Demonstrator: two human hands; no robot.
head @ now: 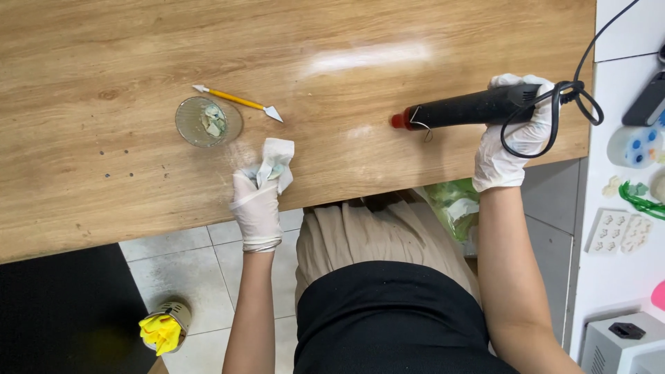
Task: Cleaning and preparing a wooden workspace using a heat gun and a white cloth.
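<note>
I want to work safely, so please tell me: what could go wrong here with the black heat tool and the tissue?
1. The black heat tool in the right hand points its red nozzle toward the tissue in the left hand; if hot, it might scorch it.
2. Its cord loops around the hand and could snag.
3. The small round dish lies near the wiping hand and might get knocked.

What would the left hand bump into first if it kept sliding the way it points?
Likely the round glass dish, just ahead and slightly aside of the left hand and its crumpled tissue. The yellow tool lies beyond.
</note>
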